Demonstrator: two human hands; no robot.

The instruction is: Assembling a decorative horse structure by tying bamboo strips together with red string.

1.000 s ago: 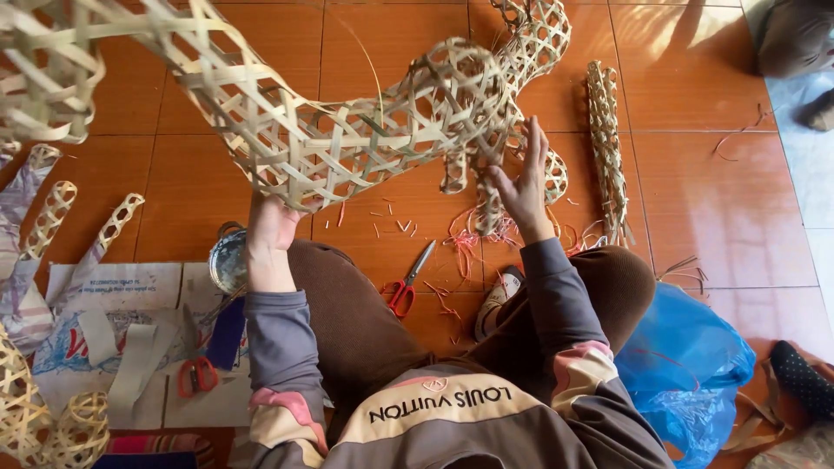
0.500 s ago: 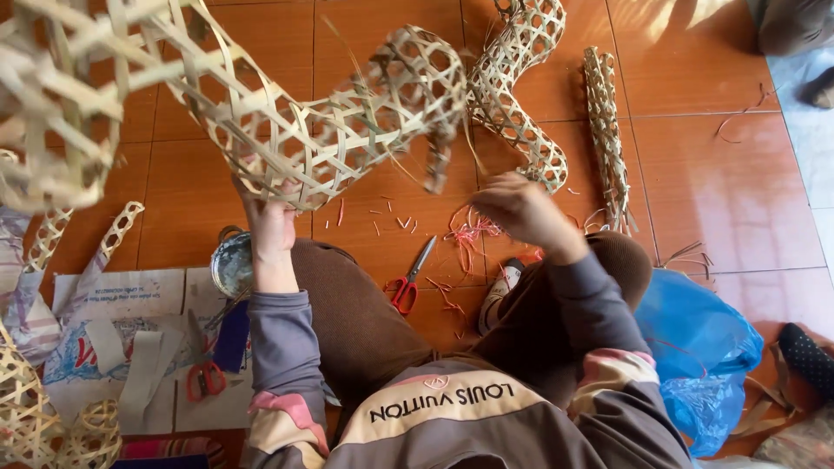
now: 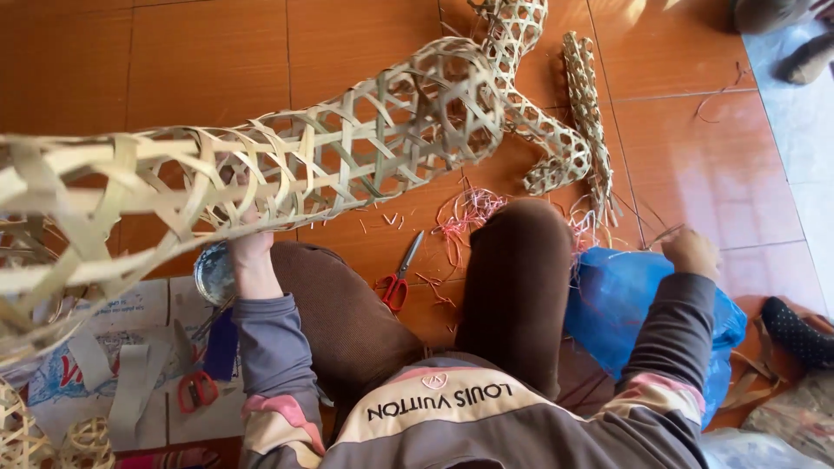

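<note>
Nearest the camera, the left hand is reaching up under a long woven bamboo tube, its grip closing on the lower edge of the weave and holding it off the floor. The tube is an open lattice of pale flat strips, crossing in a hexagonal pattern with gaps throughout; it is stretching from the left edge of the frame, where it looms large and blurred, up toward the upper middle, where its rounded end is showing. At lower right, the right hand is resting on a blue plastic bag, fingers curled closed; whether it is gripping anything I cannot tell. Between the knees, red-handled scissors are lying on the orange tiled floor. Farther up, smaller woven pieces are lying on the tiles.
</note>
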